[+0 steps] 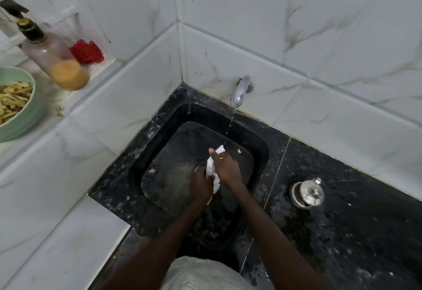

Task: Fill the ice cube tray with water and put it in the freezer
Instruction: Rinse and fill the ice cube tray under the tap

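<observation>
The white ice cube tray (212, 168) is held edge-on over the black sink (159, 134), mostly hidden between my two hands. My left hand (201, 184) grips its near end and my right hand (226, 166) grips its far part from the right. A thin stream of water falls from the chrome tap (239, 90) on the back wall and lands close to the tray's far tip. Whether the tray holds water cannot be seen.
On the black counter to the right stands a small steel pot with a lid (307, 194). The white ledge at left carries a pump soap bottle (50, 54), a red scrubber (88, 52) and a green bowl (25, 116) of food pieces.
</observation>
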A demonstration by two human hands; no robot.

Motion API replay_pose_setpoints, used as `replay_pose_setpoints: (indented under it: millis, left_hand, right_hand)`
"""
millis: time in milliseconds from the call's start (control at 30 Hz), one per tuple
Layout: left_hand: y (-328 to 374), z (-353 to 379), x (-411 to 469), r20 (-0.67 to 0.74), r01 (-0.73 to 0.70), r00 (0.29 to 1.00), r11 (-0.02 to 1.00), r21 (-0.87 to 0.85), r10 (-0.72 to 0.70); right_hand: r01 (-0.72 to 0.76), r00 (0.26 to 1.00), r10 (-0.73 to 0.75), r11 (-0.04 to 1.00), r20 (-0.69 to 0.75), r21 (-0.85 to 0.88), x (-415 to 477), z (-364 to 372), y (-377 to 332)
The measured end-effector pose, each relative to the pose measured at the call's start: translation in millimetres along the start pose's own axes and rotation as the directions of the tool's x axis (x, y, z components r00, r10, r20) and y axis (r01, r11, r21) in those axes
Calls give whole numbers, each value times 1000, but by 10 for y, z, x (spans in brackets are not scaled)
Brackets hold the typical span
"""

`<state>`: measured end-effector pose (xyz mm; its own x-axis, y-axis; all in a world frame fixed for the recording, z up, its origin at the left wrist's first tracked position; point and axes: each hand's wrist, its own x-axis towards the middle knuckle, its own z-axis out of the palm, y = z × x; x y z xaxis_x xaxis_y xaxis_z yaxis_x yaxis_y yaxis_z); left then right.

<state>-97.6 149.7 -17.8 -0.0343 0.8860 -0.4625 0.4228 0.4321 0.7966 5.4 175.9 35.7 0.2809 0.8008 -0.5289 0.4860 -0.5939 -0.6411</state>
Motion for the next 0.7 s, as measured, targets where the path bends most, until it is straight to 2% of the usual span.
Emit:
replay_pose_setpoints:
  millis: [133,233,333,433,533,633,700]
  left_hand:
    - [-228,70,-124,-32,-131,991,990,58,133]
    - [-207,13,-166,-1,-162,987,981,102,163]
    - [-241,-69,-200,77,-194,979,980,46,190]
    - [-198,-236,-271,126,-149,981,989,-18,150]
    - [-145,-420,-323,45,-47,998,995,-89,52]
    - [-310,-561,-259,-21,-3,1000,999,-51,2]
    - [-417,-594,-176,-32,44,999,998,39,-43]
  right_hand:
    - [-26,998,17,991,-68,-134,-218,120,-82]
    - [-41,993,27,992,-116,-119,-351,148,-91]
    - [-36,986,18,993,-164,-108,-467,115,-75]
    - [-22,979,4,996,-206,-83,-599,105,-17]
    - [12,965,-37,995,-260,-99,-734,87,5]
    - [98,912,-171,974,-374,-206,-879,98,10]
    - [150,871,-259,950,-419,-274,-968,139,45]
